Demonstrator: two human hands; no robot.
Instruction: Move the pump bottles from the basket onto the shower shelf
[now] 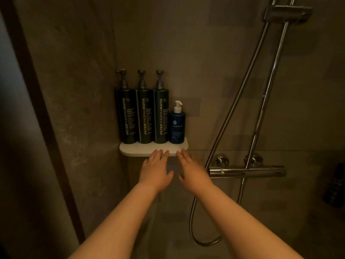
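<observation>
Three tall dark pump bottles stand upright in a row on the white shower shelf [134,149]: the left one [126,116], the middle one [145,116] and the right one [161,116]. A shorter blue pump bottle [177,126] with a white pump stands at the shelf's right end. My left hand [156,168] and my right hand [192,169] are stretched out flat, palms down, fingertips at the shelf's front edge. Both hands hold nothing. No basket is in view.
A chrome shower mixer bar [246,171] with two knobs is fixed to the wall right of my hands. A chrome riser rail [268,94] and hose [194,221] run beside it. A dark object [336,186] sits at the far right edge.
</observation>
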